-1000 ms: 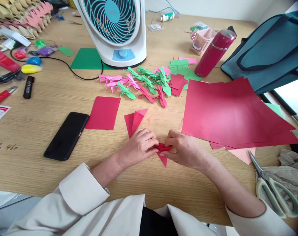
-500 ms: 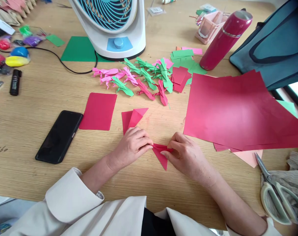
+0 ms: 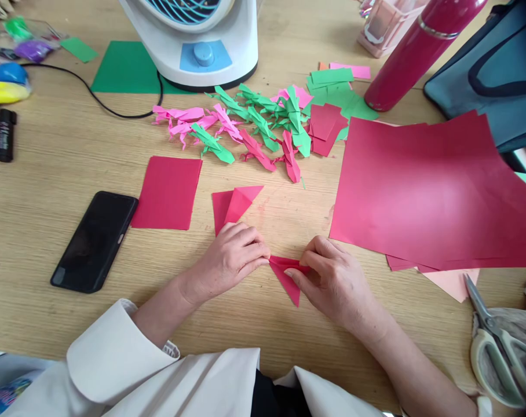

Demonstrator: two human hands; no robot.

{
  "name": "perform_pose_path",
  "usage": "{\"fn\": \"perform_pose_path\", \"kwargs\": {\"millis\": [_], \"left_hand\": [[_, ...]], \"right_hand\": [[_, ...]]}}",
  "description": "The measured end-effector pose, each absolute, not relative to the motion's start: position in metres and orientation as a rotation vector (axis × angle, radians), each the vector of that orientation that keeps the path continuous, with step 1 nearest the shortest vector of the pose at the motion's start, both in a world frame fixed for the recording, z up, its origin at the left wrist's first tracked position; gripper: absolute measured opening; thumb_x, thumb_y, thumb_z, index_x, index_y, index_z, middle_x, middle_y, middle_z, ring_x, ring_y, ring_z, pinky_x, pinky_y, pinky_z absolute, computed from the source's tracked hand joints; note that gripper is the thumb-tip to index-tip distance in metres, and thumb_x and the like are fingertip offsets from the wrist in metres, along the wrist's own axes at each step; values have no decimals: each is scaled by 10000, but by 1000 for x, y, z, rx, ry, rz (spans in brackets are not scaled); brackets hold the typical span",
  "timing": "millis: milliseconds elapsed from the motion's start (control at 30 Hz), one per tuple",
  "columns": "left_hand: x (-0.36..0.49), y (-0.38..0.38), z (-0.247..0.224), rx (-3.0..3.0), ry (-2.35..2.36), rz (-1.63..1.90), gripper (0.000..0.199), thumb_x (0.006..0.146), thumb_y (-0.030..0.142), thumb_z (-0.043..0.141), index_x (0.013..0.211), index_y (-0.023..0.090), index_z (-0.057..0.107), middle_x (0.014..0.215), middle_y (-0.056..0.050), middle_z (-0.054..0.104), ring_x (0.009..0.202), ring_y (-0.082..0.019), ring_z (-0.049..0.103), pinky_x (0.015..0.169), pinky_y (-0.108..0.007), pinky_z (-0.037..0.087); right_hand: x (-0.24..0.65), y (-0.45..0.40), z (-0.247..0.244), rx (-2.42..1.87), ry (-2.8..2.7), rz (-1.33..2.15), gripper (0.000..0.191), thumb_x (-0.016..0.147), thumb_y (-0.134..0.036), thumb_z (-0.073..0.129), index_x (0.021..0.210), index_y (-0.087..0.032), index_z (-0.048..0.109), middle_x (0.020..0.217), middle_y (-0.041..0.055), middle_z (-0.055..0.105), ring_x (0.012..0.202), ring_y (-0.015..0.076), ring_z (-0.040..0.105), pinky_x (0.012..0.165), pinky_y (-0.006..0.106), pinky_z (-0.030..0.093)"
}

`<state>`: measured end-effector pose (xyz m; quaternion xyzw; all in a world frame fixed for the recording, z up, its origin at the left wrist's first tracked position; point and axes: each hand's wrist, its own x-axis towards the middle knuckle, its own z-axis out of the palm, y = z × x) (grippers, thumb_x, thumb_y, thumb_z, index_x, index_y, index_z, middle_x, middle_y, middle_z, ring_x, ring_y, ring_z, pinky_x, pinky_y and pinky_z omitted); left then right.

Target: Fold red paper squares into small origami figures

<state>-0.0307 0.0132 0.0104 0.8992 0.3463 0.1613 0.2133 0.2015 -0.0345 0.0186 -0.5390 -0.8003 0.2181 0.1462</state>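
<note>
A small folded piece of red paper (image 3: 289, 280) spans the gap between my hands, one triangular flap pointing down toward me. My left hand (image 3: 234, 255) pinches its left tip between thumb and fingers. On its right end, my right hand (image 3: 332, 278) has thumb and forefinger closed, hiding that part. Just beyond my left hand lies another folded red paper (image 3: 233, 205), its lower part covered by the hand. A stack of red paper rectangles (image 3: 167, 194) sits to the left of it. Folded green, pink and red paper figures (image 3: 256, 127) are heaped farther back.
A black phone (image 3: 93, 240) lies at left, a marker (image 3: 4, 136) beyond it. The fan (image 3: 211, 49) stands at the back. Large red sheets (image 3: 419, 191), scissors (image 3: 493, 336), a red bottle (image 3: 423, 55) and a blue bag (image 3: 484, 81) occupy the right side.
The view has shifted slightly closer and lower, so surrounding things spread outward. Both hands keep their pinch on the folded red paper, with hardly any movement.
</note>
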Motion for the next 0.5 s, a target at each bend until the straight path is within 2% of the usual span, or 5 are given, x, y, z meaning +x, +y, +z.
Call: {"fn": "perform_pose_path", "kwargs": {"millis": [500], "left_hand": [[-20,9,12,2461,1095,386,202,955,278,519,805,176,608,850,-35,577,843,-181,506,781,-333,363]], "right_hand": [[203,-33,18,-1546,-2273,711,289,944,-267,519,669,-187,558,815,54,541,720,164,510,685,313,413]]}}
